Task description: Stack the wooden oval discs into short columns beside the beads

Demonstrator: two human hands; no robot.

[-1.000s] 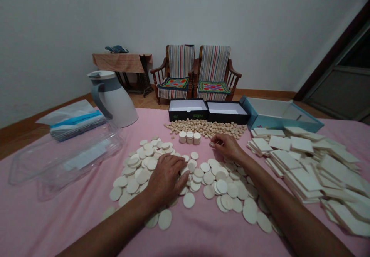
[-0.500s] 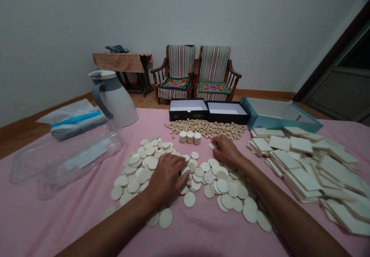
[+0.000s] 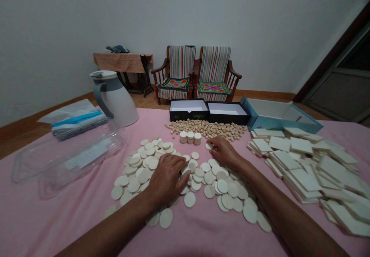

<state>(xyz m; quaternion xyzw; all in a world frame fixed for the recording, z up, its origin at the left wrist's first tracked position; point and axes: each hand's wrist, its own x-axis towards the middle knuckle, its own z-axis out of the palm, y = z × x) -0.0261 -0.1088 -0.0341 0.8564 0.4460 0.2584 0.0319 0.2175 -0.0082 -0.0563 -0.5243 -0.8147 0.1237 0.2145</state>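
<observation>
Several pale round discs (image 3: 138, 168) lie spread over the pink tablecloth (image 3: 58, 218). My left hand (image 3: 167, 178) rests palm down on the discs in the middle of the spread, fingers curled over them. My right hand (image 3: 222, 151) is farther back, pinching a small disc (image 3: 208, 146) between thumb and fingers. Just beyond it stand three short stacks of discs (image 3: 190, 137), in front of a heap of small wooden beads (image 3: 206, 127).
Piles of pale square tiles (image 3: 306, 160) fill the right side. Two open black boxes (image 3: 208, 110) and a blue box (image 3: 277, 116) sit at the back. A white jug (image 3: 114, 97), a clear plastic container (image 3: 66, 154) and a plastic packet (image 3: 75, 120) are on the left. Two striped chairs (image 3: 196, 71) stand behind.
My right hand has shifted slightly left toward the disc stacks, keeping its pinch on a small disc. My left hand has stayed on the discs.
</observation>
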